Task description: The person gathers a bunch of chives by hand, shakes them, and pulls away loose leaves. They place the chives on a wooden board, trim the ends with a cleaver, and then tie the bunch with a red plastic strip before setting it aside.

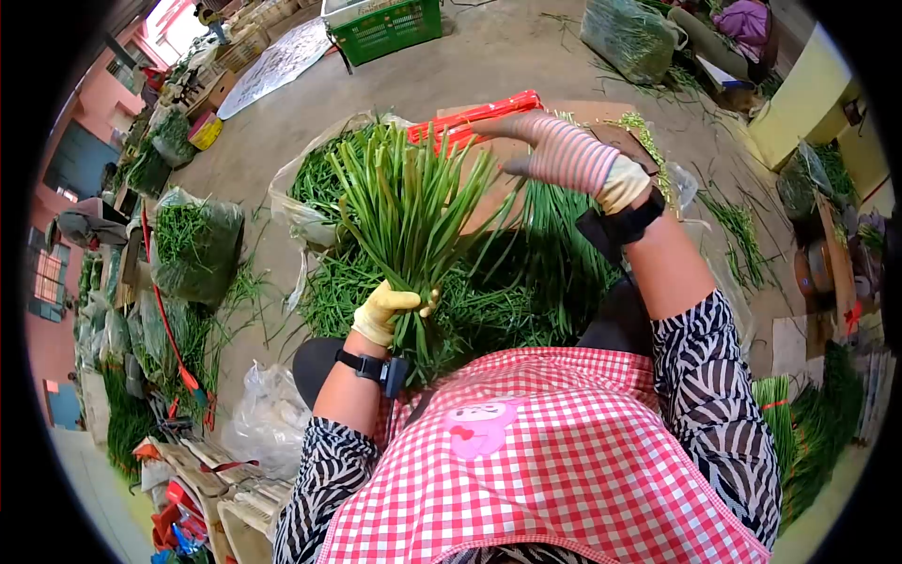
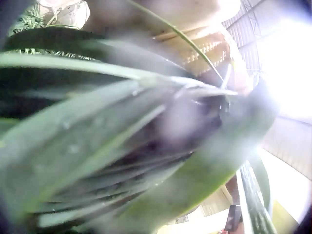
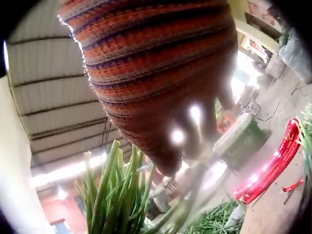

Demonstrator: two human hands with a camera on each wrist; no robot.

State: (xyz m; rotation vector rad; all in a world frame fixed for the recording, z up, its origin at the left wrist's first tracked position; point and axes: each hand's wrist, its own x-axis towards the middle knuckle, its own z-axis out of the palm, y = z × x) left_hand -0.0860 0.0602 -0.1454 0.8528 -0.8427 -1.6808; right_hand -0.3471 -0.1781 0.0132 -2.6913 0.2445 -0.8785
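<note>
My left hand (image 1: pixel 387 312), in a yellow glove, grips a bunch of garlic chives (image 1: pixel 413 202) with its cut ends up and fanned out. Broad blurred leaves fill most of the left wrist view and hide that hand's fingers. Up and to the right, my right hand (image 1: pixel 568 155) wears a striped glove, its thumb and fingers spread apart. A stray stalk (image 1: pixel 493 226) leans toward that thumb. In the right wrist view, the chive ends (image 3: pixel 114 192) stand just below the striped glove (image 3: pixel 156 68). Loose chives (image 1: pixel 489 305) lie heaped beneath both hands.
Shiny red strips (image 1: pixel 512 103) lie on cardboard (image 1: pixel 587 111) beyond the heap. A plastic bag (image 1: pixel 305 221) surrounds chives at left. More chives hang at right (image 1: pixel 564 221). Farther off stand a green crate (image 1: pixel 390 36) and a filled bag (image 1: pixel 193 249).
</note>
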